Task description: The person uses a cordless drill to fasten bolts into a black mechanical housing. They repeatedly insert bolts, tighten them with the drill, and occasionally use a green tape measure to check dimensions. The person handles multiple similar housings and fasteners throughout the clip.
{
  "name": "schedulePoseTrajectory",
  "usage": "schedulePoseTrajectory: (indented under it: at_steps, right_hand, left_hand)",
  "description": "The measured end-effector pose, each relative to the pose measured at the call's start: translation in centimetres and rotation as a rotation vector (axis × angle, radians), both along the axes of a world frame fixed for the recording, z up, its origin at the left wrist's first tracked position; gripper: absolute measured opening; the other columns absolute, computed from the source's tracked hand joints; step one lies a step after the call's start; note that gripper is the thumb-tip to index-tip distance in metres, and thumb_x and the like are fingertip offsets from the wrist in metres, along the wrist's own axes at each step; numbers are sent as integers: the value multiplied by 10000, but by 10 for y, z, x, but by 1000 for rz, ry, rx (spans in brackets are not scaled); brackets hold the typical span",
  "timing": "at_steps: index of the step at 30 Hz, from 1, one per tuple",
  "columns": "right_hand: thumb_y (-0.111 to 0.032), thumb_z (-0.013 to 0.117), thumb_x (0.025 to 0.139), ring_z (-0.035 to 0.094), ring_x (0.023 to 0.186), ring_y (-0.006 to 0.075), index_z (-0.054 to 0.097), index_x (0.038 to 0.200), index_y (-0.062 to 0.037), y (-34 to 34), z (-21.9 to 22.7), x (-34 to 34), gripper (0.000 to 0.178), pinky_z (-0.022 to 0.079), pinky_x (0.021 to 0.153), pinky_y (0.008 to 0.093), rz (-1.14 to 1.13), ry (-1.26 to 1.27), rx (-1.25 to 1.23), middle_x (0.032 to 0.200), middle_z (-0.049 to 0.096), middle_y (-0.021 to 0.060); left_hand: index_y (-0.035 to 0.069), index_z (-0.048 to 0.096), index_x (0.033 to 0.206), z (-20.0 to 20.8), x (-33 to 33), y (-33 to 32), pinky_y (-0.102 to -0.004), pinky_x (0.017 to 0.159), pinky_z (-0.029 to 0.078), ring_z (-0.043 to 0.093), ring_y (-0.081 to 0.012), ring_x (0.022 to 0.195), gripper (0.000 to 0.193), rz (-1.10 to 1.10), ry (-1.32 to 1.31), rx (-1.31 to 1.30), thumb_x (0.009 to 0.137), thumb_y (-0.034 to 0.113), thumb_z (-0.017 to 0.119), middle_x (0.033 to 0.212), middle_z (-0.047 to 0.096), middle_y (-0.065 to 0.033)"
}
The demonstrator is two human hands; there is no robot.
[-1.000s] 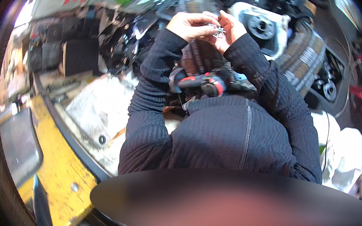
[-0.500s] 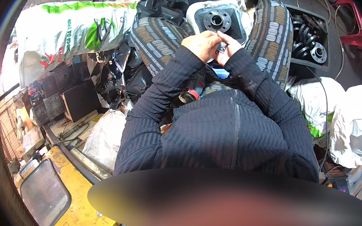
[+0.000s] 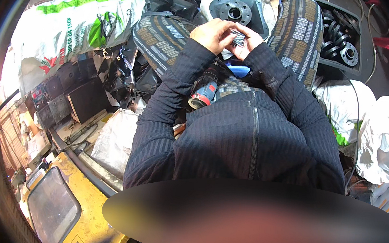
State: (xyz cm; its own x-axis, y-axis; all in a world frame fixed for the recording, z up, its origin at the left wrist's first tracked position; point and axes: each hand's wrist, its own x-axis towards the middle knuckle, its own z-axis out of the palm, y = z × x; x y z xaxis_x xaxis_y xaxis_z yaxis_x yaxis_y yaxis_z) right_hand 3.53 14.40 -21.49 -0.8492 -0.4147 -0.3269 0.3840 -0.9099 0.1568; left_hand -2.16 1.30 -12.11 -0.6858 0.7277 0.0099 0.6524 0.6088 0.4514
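Observation:
Over my lap, my right hand (image 3: 249,45) cups a small bunch of silvery screws or pins (image 3: 238,39); their exact kind is too small to make out. My left hand (image 3: 211,34) curls in from the other side, its fingertips pinching at the bunch. Just beyond both hands lies a grey metal housing (image 3: 261,25) with a round holed flange (image 3: 234,14) in its middle, resting on a white sack. Below the hands, between my thighs, a blue object (image 3: 239,71) shows in part. A red and blue power tool (image 3: 204,93) lies beside my left forearm.
Black angular parts (image 3: 179,4) are heaped at the far left, near a large white and green sack (image 3: 77,32). At the right, a grey bin (image 3: 360,62) holds dark flanged parts (image 3: 335,41). White bags (image 3: 344,107), a cable and a yellow machine (image 3: 67,180) surround me.
Both hands have risen slightly, and the bunch of metal pieces in them shows more openly. The view has shifted a little, uncovering more of the power tool.

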Motion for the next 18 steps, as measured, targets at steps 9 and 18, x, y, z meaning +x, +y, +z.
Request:
schedulePoseTrajectory:
  at_steps: [9,18]
  right_hand:
    - [-300,425,947,615,862,230,534,1049,-20,-2,1,0,318,510,823,396,93,-77,165,934,616,118]
    - [-266,470,932,635,818,214,562,997,-22,-4,9,0,269,546,751,374,69,-125,262,907,633,117]
  left_hand:
    - [151,612,946,-1,-5,6,-340,637,502,618,-250,768,187,-171,67,-240,790,254,610,855,581,-52]
    - [156,651,954,0,-12,4,-340,677,502,622,-246,786,184,-176,-9,-157,787,229,624,844,621,-54]
